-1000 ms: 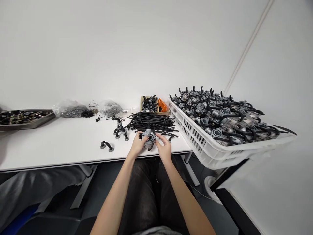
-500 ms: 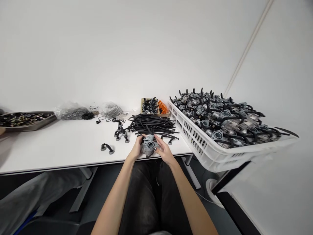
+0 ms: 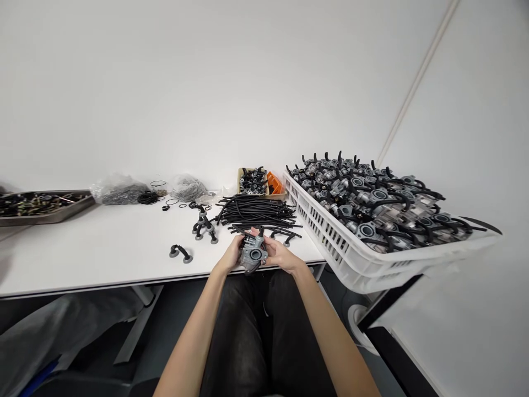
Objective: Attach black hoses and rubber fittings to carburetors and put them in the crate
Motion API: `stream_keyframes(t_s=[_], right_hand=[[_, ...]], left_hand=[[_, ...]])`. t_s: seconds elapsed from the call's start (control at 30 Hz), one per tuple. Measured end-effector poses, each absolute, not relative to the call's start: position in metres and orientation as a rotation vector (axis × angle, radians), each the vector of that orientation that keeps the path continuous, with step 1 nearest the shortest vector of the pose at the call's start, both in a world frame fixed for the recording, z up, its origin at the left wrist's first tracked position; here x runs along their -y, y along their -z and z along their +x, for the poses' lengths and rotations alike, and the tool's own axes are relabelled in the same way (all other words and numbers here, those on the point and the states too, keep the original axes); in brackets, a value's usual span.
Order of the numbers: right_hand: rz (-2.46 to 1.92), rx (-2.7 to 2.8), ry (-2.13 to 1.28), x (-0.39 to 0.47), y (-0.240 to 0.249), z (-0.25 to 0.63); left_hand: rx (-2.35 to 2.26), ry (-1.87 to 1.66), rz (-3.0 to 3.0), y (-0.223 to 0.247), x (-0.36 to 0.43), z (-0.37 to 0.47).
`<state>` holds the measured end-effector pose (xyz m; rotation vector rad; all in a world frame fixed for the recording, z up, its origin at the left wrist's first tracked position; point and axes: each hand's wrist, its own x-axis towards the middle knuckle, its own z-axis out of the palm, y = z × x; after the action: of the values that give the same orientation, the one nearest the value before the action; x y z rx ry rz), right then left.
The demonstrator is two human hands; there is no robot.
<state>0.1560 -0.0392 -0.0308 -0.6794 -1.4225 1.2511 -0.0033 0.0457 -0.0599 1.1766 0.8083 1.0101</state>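
A grey metal carburetor (image 3: 253, 253) with a black hose on top is held between both hands at the table's front edge. My left hand (image 3: 231, 255) is closed round its left side. On the other side my right hand (image 3: 281, 255) grips it, fingers partly hidden behind the body. The round bore opening faces me. Just beyond lies a pile of black rubber hoses (image 3: 256, 212). Short black elbow hoses with grey caps (image 3: 204, 225) stand left of the pile, and another pair (image 3: 181, 253) lies nearer the front edge.
A white plastic crate (image 3: 330, 245) heaped with carburetors (image 3: 380, 196) stands at the right. Behind the hoses are a cream bin (image 3: 240, 179) of small parts and an orange basket (image 3: 274, 182). Bags of small parts (image 3: 124, 190) and a metal tray (image 3: 61, 214) sit farther left.
The carburetor has come slightly down and turned in my hands, its top hose now more upright. My right fingers have shifted along its side. A hand at the far left edge has left view.
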Motion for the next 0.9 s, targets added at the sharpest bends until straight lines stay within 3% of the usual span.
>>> stream_keyframes(t_s=[0.9], right_hand=[[-0.645, 1.284, -1.349, 0.032, 0.044, 0.163]], left_hand=[[-0.581, -0.957, 1.153, 0.051, -0.040, -0.008]])
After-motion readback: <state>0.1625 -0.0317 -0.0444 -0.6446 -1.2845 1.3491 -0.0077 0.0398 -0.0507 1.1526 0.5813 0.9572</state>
